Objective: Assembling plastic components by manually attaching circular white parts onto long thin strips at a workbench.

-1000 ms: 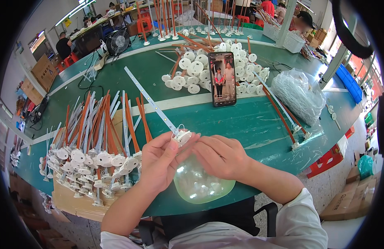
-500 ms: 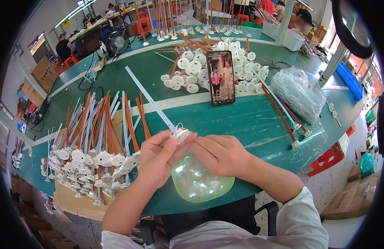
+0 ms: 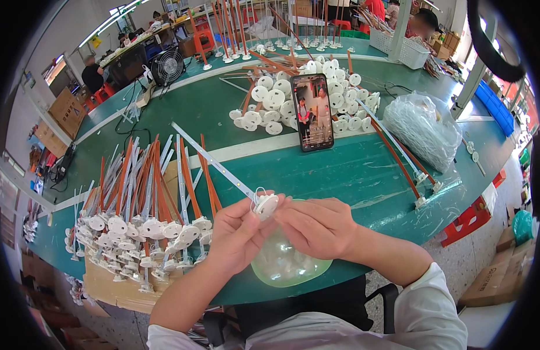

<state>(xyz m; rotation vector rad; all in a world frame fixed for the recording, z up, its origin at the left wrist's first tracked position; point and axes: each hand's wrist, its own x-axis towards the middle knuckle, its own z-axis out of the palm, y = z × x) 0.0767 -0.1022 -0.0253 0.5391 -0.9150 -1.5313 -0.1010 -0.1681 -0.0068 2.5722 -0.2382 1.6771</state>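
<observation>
The left hand [image 3: 238, 234] clamps a flat, round white disc [image 3: 266, 206] between thumb and fingers, above the near side of the smooth green table [image 3: 369, 181]. A narrow, straight pale-grey strip [image 3: 212, 160] with small spots extends from the disc toward the far left. The right hand [image 3: 321, 228], fingers bunched, adjoins the disc's right side; its grip cannot be determined. A glossy, translucent pale-green rounded object [image 3: 290, 271] is partly hidden by the hands. Dark print marks the brown carton [image 3: 67, 112] at far left.
</observation>
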